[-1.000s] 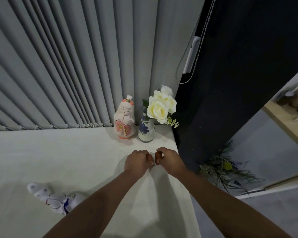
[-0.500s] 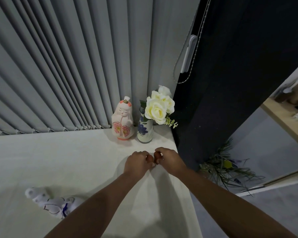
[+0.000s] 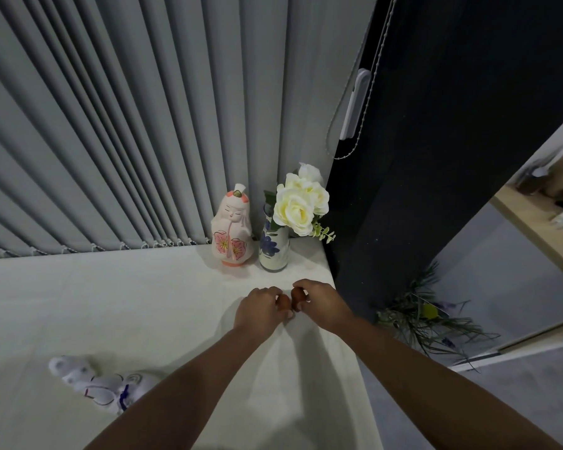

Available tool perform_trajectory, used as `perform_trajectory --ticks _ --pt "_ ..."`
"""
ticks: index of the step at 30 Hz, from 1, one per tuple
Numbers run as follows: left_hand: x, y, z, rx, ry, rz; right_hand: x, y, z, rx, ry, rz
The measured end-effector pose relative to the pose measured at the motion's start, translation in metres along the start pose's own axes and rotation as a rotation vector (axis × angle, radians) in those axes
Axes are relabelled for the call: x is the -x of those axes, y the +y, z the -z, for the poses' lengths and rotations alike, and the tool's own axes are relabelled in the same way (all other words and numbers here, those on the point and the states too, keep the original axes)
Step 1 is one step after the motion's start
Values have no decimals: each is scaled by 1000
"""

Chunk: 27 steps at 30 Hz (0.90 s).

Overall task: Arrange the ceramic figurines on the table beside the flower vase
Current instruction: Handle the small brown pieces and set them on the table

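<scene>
A pink and white doll figurine point(image 3: 231, 230) stands upright at the table's far right corner, close beside a blue-flowered vase point(image 3: 273, 251) holding cream roses point(image 3: 298, 206). A second white figurine point(image 3: 95, 381) with blue and red lines lies on its side at the near left, partly hidden by my left forearm. My left hand point(image 3: 260, 308) and my right hand point(image 3: 319, 302) rest on the white table point(image 3: 111, 303) just in front of the vase, fingers curled, knuckles nearly touching. Neither hand holds anything.
Grey vertical blinds point(image 3: 143, 125) hang behind the table. A dark wall panel point(image 3: 436, 157) with a blind cord stands right of the vase. The table's right edge runs just past my right hand; dried plants point(image 3: 426, 323) lie on the floor below.
The two hands have drawn slightly closer together; the view shifted a little. The figurines and vase have not moved.
</scene>
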<state>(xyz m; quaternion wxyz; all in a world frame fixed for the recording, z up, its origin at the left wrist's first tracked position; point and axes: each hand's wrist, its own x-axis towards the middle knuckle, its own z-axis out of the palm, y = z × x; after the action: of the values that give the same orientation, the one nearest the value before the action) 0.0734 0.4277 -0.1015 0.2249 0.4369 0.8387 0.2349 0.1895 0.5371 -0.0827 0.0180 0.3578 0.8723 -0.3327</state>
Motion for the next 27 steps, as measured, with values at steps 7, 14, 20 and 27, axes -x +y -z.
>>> perform_trajectory --ticks 7,14,20,27 --pt "0 -3 1 -49 -15 -2 1 -2 3 29 2 25" --pt "5 -13 9 -152 -8 -38 14 0 4 139 62 44" --pt "23 -33 25 -242 -24 -67 41 -1 -6 174 133 41" --pt "57 -61 45 -278 22 -66 76 -19 -37 86 206 86"
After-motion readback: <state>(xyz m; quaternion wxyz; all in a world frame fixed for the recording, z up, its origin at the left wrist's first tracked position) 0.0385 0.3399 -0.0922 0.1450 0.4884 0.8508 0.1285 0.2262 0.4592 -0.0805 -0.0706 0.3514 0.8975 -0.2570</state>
